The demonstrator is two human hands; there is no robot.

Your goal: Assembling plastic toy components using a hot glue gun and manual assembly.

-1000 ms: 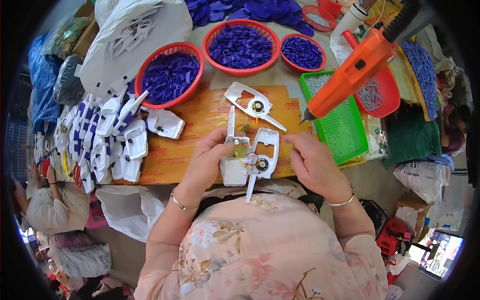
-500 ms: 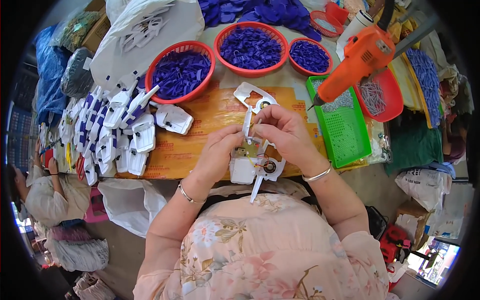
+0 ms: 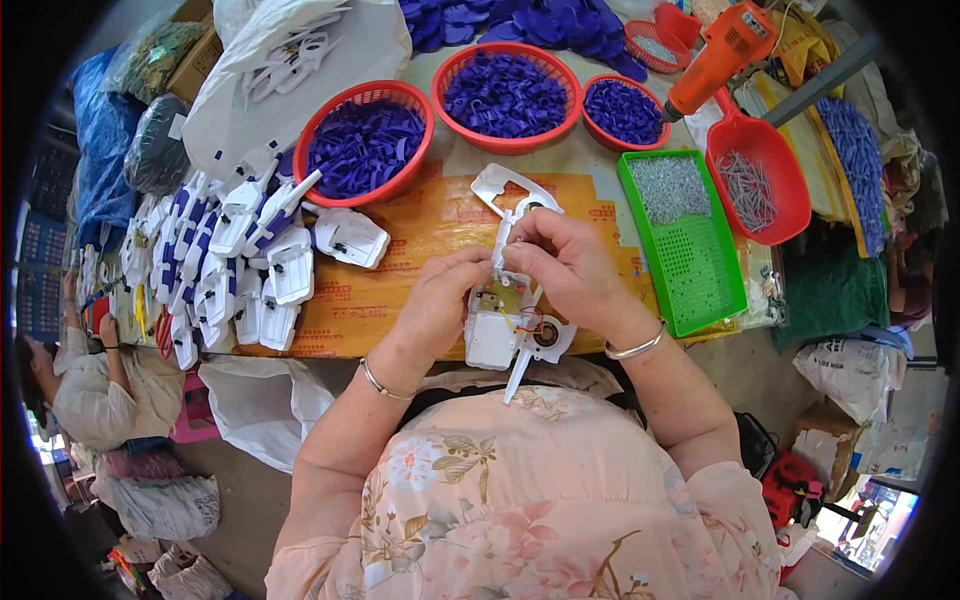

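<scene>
A white plastic housing [image 3: 492, 342] lies at the table's front edge, just before me. Its inside shows a greenish circuit board, thin coloured wires and a round dark part with a coppery centre. A narrow white strip of it points toward me. My left hand [image 3: 452, 287] has its fingertips closed on the housing's slim upper part. Over the same spot, my right hand [image 3: 562, 262] pinches thumb against fingers; what lies between them is too small or hidden to name. Just beyond my fingers is a looped white plastic part [image 3: 489, 185].
An orange electric screwdriver [image 3: 728, 55] hangs at the far right. Red baskets [image 3: 428, 140] of purple pieces line the back. At the right stand a green tray [image 3: 735, 285] of small metal parts and a red scoop [image 3: 800, 205] of pins. White-and-purple assemblies [image 3: 290, 265] pile up leftward.
The orange screwdriver has swung up and away, uncovering the green tray's metal parts. My right fingers have come slightly closer to my left fingertips. The housing has barely shifted.
</scene>
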